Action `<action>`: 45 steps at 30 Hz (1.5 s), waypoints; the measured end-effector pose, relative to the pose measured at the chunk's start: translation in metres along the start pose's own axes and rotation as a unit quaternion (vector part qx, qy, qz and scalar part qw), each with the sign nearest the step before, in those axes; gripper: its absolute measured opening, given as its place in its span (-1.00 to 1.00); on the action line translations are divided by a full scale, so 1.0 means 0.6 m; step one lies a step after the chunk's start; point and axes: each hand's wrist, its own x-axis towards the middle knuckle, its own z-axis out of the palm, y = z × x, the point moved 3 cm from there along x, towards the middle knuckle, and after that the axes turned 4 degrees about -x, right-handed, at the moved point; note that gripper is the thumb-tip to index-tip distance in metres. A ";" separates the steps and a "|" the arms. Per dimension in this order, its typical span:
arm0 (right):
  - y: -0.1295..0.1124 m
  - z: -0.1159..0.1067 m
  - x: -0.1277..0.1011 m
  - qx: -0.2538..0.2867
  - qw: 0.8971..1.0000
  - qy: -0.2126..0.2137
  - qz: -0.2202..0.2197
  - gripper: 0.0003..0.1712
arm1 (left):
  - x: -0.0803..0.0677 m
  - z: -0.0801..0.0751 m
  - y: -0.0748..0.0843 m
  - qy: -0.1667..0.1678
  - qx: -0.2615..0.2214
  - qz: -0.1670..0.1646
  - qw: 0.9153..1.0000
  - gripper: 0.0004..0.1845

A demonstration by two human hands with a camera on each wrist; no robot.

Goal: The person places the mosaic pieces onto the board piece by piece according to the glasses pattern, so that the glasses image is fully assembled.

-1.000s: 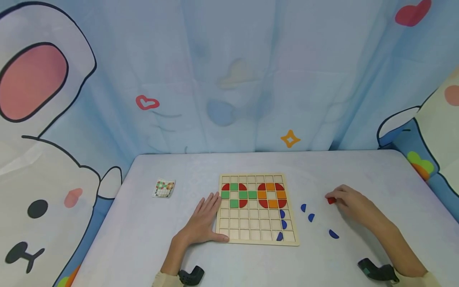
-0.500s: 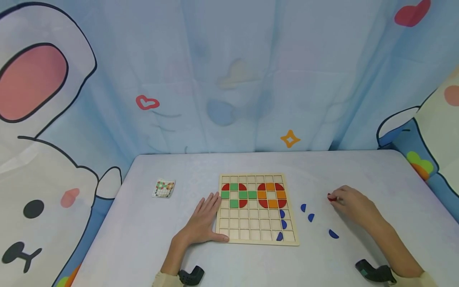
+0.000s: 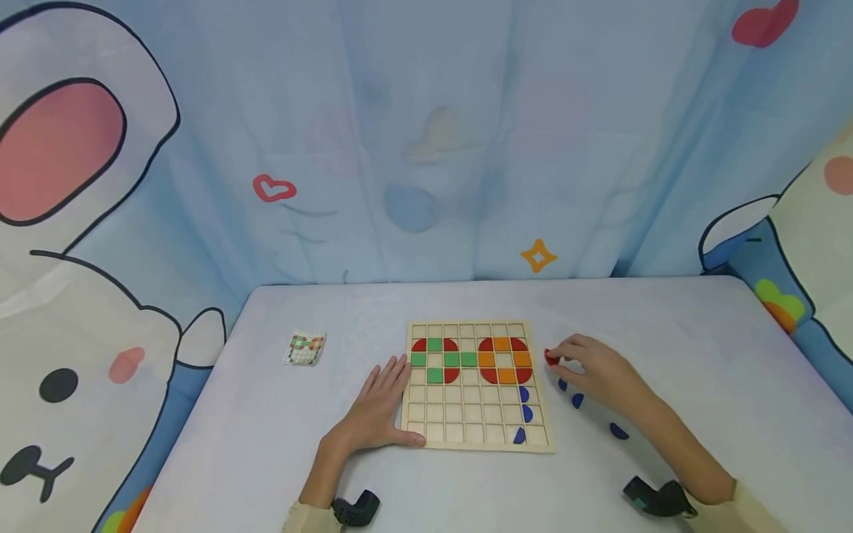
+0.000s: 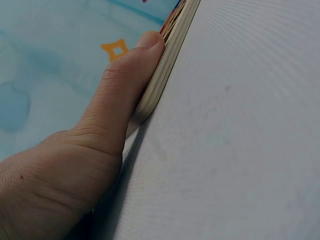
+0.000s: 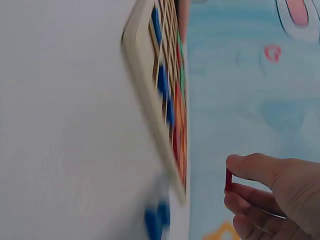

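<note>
My left hand (image 3: 376, 411) rests against the left side of a wooden grid board (image 3: 486, 447), fingers spread, thumb on its front left corner. In the left wrist view the thumb (image 4: 122, 80) lies along the board's edge. My right hand (image 3: 603, 374) pinches a small red piece (image 3: 552, 357) between thumb and fingers, just off the board's right edge. In the right wrist view the red piece (image 5: 228, 179) shows edge-on. The board carries green squares (image 3: 435, 345), orange squares (image 3: 523, 360) and red quarter circles (image 3: 451, 375), with three blue pieces (image 3: 527, 414) down its right side.
Three loose blue half-circle pieces (image 3: 619, 431) lie on the white table (image 3: 233, 444), right of the board and partly below my right hand. A small pattern card (image 3: 305, 349) lies at the back left. Behind the table hangs a blue printed curtain (image 3: 460, 207).
My right hand lifts the red piece from the right part of the table and carries it left, close to the board's right edge. The left hand stays in place.
</note>
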 end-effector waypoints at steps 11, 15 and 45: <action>-0.194 0.066 0.076 0.005 0.973 -0.017 -0.231 -0.79 | 0.000 -0.002 0.000 0.003 0.000 0.004 1.000 0.32; -0.228 0.089 0.100 0.007 0.970 -0.034 -0.240 -0.79 | -0.003 -0.003 0.001 -0.001 0.002 0.005 1.000 0.32; -0.269 0.128 0.126 -0.037 0.977 -0.039 -0.208 -0.88 | -0.004 -0.002 -0.001 0.003 0.000 0.013 1.000 0.30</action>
